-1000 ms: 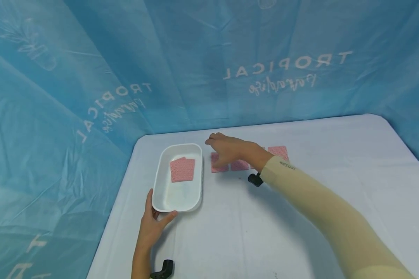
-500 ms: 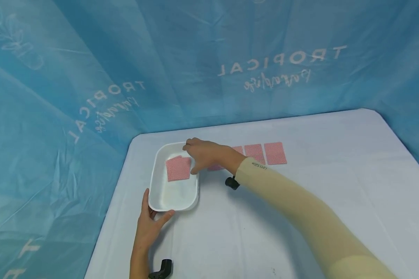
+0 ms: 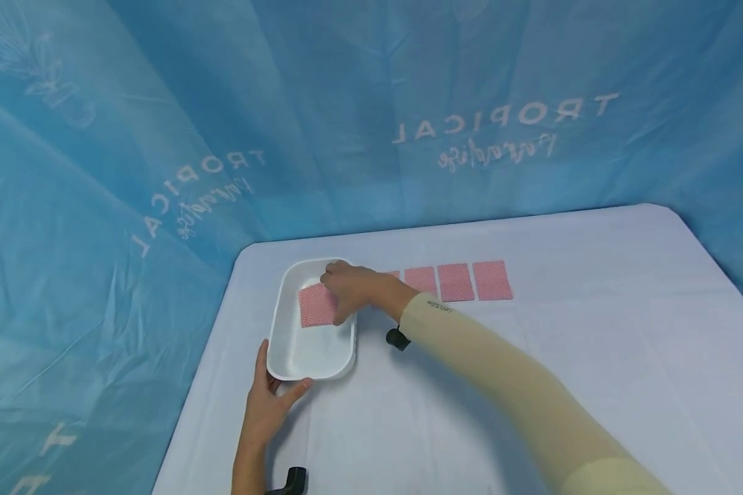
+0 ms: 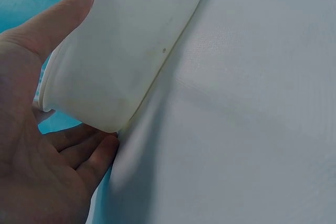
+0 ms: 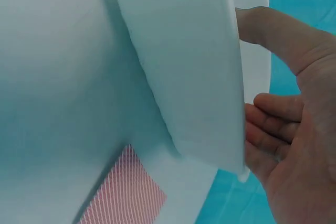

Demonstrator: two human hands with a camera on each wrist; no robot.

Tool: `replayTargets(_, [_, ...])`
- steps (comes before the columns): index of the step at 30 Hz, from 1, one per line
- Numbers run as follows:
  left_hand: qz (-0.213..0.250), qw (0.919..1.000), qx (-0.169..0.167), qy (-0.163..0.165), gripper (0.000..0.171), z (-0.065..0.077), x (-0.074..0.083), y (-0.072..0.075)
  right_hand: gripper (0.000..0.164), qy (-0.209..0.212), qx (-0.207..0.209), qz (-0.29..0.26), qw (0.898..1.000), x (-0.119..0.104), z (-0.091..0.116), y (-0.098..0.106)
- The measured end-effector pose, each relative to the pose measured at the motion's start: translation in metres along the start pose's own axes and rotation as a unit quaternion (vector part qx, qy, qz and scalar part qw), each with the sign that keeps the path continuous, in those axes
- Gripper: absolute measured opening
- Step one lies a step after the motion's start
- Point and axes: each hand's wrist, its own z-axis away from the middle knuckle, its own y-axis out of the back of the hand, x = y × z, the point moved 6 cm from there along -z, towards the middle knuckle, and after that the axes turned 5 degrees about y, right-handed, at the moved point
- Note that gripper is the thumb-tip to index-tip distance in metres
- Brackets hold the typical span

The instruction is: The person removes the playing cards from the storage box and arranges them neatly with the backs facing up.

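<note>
A white plastic tray point(image 3: 309, 357) stands at the left of the table, with red-patterned cards point(image 3: 316, 307) lying overlapped inside it. My left hand point(image 3: 266, 405) holds the tray's near left corner; in the left wrist view its thumb point(image 4: 68, 14) lies along the rim and the fingers reach round the end. Over the tray's right rim, my right hand point(image 3: 353, 289) reaches down to the cards with thumb and fingers spread apart. In the right wrist view the tray wall point(image 5: 184, 72) hides its fingertips, so any grip on a card does not show.
To the right of the tray, several red-patterned cards point(image 3: 492, 280) lie in a row, the leftmost partly behind my right wrist. A white cloth covers the table point(image 3: 594, 330). Blue printed curtains point(image 3: 322, 172) hang behind and to the left.
My right hand has moved left from above the card row, across the tray's right rim, and down to the cards inside. The left hand keeps its hold on the tray.
</note>
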Motion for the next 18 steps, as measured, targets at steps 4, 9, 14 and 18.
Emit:
replayTargets(4, [0.001,0.9999,-0.006,0.012,0.115,0.000,-0.002,-0.003,0.070,-0.006,-0.010,0.015,1.000,-0.002,-0.003,-0.006])
replayTargets(9, [0.001,0.9998,-0.010,0.019,0.116,0.001,-0.003,-0.005,0.073,-0.032,-0.018,0.002,0.999,-0.002,-0.008,-0.010])
replayTargets(14, [0.009,0.9999,-0.009,0.010,0.114,0.001,-0.001,-0.004,0.069,-0.047,-0.019,0.012,0.999,-0.002,-0.012,-0.010])
replayTargets(18, [0.004,0.9999,-0.010,0.010,0.114,0.000,-0.002,-0.002,0.070,-0.052,-0.023,0.018,0.998,-0.002,-0.017,-0.013])
